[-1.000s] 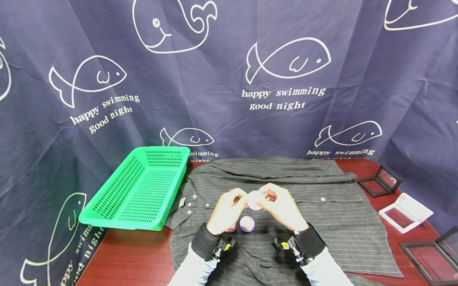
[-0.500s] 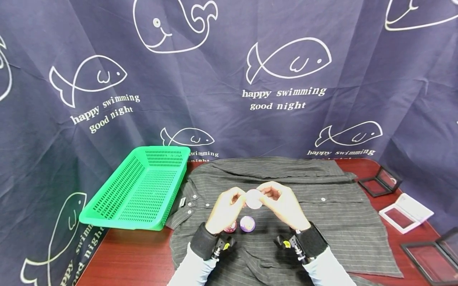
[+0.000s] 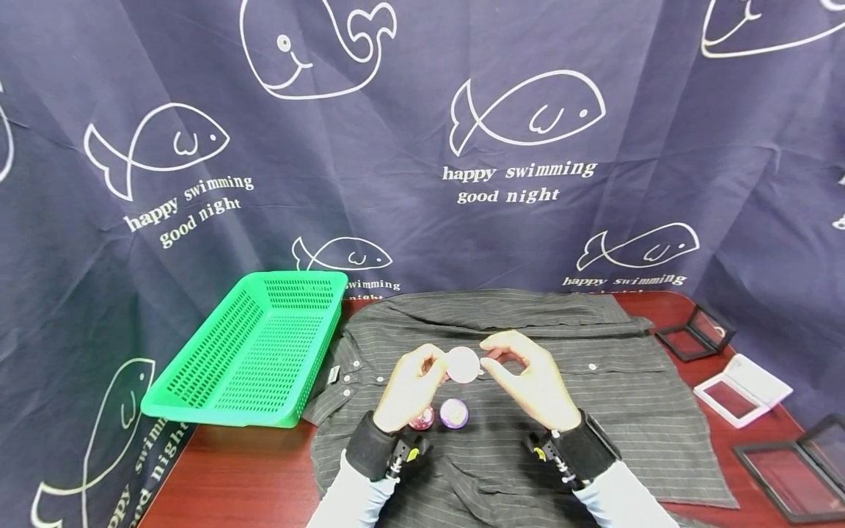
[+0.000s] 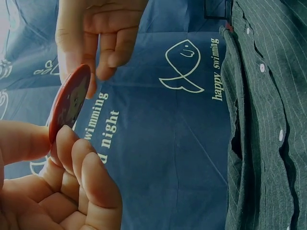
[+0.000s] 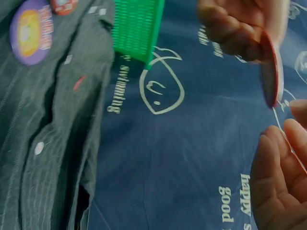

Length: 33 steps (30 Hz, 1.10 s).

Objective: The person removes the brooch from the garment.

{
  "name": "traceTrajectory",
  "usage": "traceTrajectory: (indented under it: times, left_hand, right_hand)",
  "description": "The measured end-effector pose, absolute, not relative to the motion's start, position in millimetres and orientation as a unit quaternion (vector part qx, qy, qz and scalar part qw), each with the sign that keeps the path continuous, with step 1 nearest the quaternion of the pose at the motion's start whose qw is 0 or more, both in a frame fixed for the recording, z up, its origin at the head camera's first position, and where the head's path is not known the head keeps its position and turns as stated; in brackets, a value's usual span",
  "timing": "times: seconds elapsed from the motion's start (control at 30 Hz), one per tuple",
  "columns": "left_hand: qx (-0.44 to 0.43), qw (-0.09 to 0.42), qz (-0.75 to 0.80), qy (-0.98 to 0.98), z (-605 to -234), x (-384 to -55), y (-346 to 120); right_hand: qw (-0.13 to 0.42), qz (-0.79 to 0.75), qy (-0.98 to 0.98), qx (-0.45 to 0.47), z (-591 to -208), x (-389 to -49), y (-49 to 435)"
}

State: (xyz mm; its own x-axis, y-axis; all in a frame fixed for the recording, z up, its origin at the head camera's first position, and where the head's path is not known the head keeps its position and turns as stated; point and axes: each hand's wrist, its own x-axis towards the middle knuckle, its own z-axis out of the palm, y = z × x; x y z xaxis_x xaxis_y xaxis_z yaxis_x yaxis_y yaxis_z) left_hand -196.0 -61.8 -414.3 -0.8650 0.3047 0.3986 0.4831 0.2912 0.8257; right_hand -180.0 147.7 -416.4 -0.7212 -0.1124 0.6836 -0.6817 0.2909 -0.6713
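My left hand [image 3: 411, 385] pinches a round badge [image 4: 72, 98] by its edge between thumb and fingers. The badge has a red rim and a printed face in the left wrist view, and looks washed-out white from the head. To its right, my right hand [image 3: 528, 374] has thumb and forefinger spread apart, fingertips close to the badge's edge. A thin pale line runs from near the badge past the right fingers in the right wrist view; what it is I cannot tell. Below the hands lie a purple badge [image 3: 454, 413] and a red badge [image 3: 422, 419].
A dark striped shirt [image 3: 634, 411] covers much of the reddish wooden table [image 3: 251, 469]. At left stands a green plastic basket [image 3: 158, 402]. Along the right edge stand opened cases: a black one [image 3: 686, 345], a white one [image 3: 742, 392] and a larger black one [image 3: 785, 477]. A patterned curtain hangs behind.
My right hand has come off the badge and shifted right, its thumb and forefinger parting. My left hand keeps hold of the badge, moving slightly left. The head view has turned a little.
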Motion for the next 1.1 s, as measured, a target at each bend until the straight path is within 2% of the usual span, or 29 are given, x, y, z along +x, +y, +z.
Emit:
traceTrajectory:
  times: [0.33, 1.1]
  left_hand:
    - [-0.232, 0.071, -0.546, -0.802, -413, -196, -63]
    - [-0.238, 0.043, -0.541, -0.806, -416, -197, -62]
  right_hand:
    - [0.354, 0.382, -0.791, 0.32, -429, -180, 147]
    - [0.412, 0.234, -0.798, 0.373, -441, -183, 148]
